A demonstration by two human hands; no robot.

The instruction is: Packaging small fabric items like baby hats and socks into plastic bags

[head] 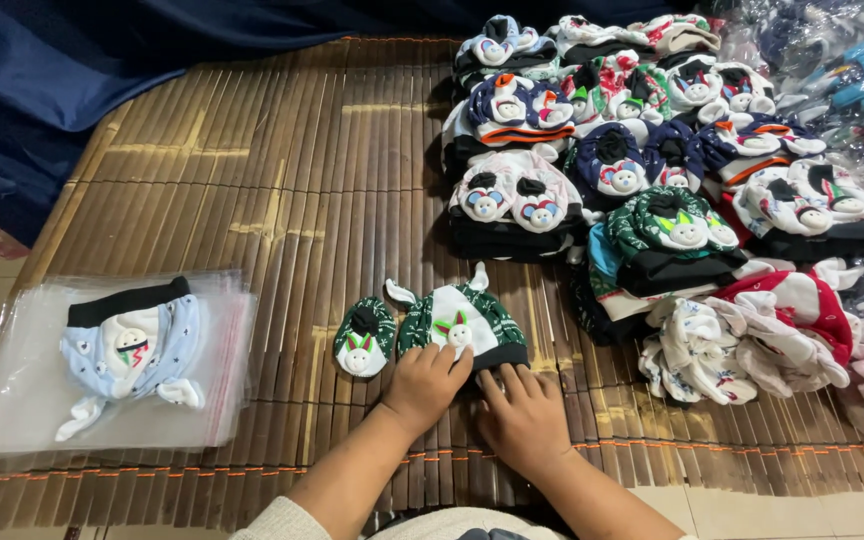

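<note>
Hands flattening a green-and-white knitted baby hat (464,322) at lower centre of the brown bamboo mat (282,190).

Left hand (426,384) and right hand (522,418) lie side by side, fingers open, pressing the hat's brim. One pale blue baby set (132,350) rests on clear plastic bags (12,400), lower left; the unpacked pile of hats (652,170), upper right, remains.

Both hands, left hand (424,384) and right hand (522,418), press flat on a green patterned baby hat (464,322); a matching mitten (363,337) lies beside.
</note>
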